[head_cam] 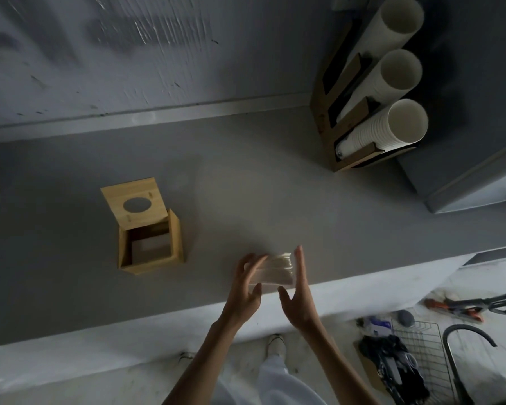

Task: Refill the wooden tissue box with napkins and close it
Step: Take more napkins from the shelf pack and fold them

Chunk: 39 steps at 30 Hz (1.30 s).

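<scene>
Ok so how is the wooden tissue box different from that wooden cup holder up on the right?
The wooden tissue box stands alone mid-counter with its lid swung open; the cup holder sits at the far right by the wall. The box looks nearly empty inside, while the holder carries three stacks of white paper cups. The box is a small cube; the holder is longer, with three slots. Both are light-coloured wood on the same grey counter.

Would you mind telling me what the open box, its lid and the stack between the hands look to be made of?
The box and its hinged lid look like light unpainted wood, matte with faint grain. The stack between the left hand and right hand looks like white paper napkins, layered edges showing, possibly in clear wrap.
</scene>
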{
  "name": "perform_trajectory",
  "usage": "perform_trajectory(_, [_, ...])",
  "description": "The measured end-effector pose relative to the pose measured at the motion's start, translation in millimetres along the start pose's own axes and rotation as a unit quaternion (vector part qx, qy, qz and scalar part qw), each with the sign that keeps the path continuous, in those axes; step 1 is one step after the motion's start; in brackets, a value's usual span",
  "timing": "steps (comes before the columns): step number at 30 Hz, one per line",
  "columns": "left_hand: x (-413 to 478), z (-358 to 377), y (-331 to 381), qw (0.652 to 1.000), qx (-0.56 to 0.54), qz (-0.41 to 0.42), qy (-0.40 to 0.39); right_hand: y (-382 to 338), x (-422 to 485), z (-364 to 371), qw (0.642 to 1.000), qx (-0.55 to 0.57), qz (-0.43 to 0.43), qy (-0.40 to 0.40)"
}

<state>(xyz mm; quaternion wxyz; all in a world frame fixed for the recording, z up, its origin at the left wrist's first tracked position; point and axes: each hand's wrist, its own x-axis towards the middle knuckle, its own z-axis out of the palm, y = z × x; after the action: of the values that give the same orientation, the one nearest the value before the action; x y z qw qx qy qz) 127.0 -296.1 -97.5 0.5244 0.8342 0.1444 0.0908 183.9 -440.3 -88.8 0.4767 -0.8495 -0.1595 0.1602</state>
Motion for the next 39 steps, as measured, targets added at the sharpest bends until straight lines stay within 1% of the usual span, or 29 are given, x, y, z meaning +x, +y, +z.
perform_trajectory(2, [-1, -1, 2, 1.000, 0.006, 0.011, -0.002, -5, -1, 4, 1.000, 0.002, 0.004, -0.013])
perform_trajectory(6, [-2, -1, 2, 0.999, 0.028, 0.016, -0.012, -4, 0, 9, 0.999, -0.011, 0.017, 0.036])
perform_trajectory(11, [0, -6, -5, 0.998, 0.053, 0.016, -0.042, 5, 4, 0, 0.996, -0.060, -0.037, 0.046])
perform_trajectory(13, [-2, -6, -6, 0.999, 0.037, 0.007, -0.031, 8, 5, -4, 0.998, -0.050, -0.025, 0.037])
perform_trajectory(16, [-5, -4, -6, 0.998, -0.015, -0.058, -0.015, 10, 5, -7, 0.999, -0.026, 0.010, 0.027])
perform_trajectory(18, [-7, -2, -7, 0.996, -0.029, -0.081, 0.006, 12, 4, -7, 0.999, -0.003, 0.028, 0.028])
perform_trajectory(20, [-7, 2, -7, 0.996, -0.034, -0.082, 0.022, 13, 3, -4, 0.998, 0.027, 0.041, 0.037])
perform_trajectory(22, [-8, 8, -3, 0.995, -0.045, -0.088, 0.020, 13, 1, 0, 0.997, 0.042, 0.048, 0.048])
perform_trajectory(27, [-8, 19, 3, 0.992, -0.064, -0.096, 0.049, 6, -2, 5, 0.995, 0.035, 0.043, 0.081])
perform_trajectory(30, [-9, 23, -2, 0.992, -0.043, -0.104, 0.059, 9, -5, 1, 0.996, 0.015, 0.040, 0.076])
perform_trajectory(33, [-7, 18, 2, 0.989, -0.056, -0.120, 0.067, 12, -5, -5, 0.995, 0.033, 0.061, 0.077])
perform_trajectory(34, [-6, 17, 2, 0.988, -0.064, -0.124, 0.065, 13, -5, -7, 0.993, 0.047, 0.072, 0.077])
perform_trajectory(36, [-6, 11, 5, 0.986, -0.091, -0.134, 0.036, 16, -3, -14, 0.991, 0.062, 0.094, 0.067])
perform_trajectory(39, [-6, -8, 14, 0.975, -0.126, -0.178, -0.042, 18, -1, -30, 0.990, 0.059, 0.126, 0.025])
